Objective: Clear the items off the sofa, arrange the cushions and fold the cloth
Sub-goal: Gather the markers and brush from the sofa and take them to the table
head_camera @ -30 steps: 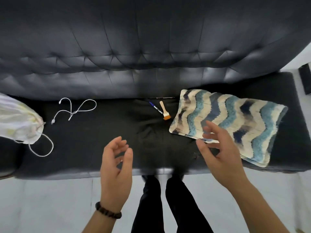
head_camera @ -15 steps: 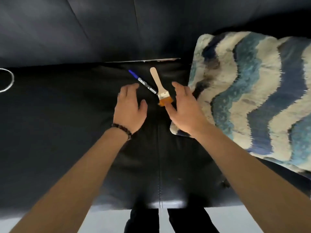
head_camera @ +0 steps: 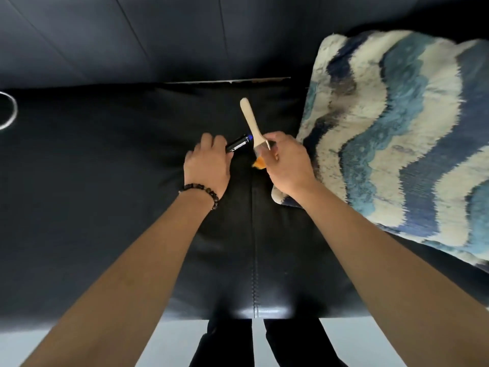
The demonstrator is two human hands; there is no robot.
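Note:
My left hand (head_camera: 207, 165) is closed around a blue-capped pen (head_camera: 239, 143) over the middle of the black leather sofa seat (head_camera: 105, 181). Just to its right, my right hand (head_camera: 287, 165) grips a small wooden paintbrush (head_camera: 251, 123) at its metal ferrule; the pale handle points up and away, and orange bristles show below my fingers. Both items are lifted slightly off the seat. A cushion with blue, navy and cream waves (head_camera: 402, 133) lies flat on the seat at the right, its near corner touching my right wrist.
A loop of white cable (head_camera: 8, 112) shows at the far left edge of the seat. The sofa backrest (head_camera: 185, 35) rises behind. The seat's front edge (head_camera: 254, 311) is near my legs, with pale floor (head_camera: 169, 345) below.
Both hands closed on the items: my left hand took hold of the pen and my right hand picked up the paintbrush. A second ago I leaned in towards the seat.

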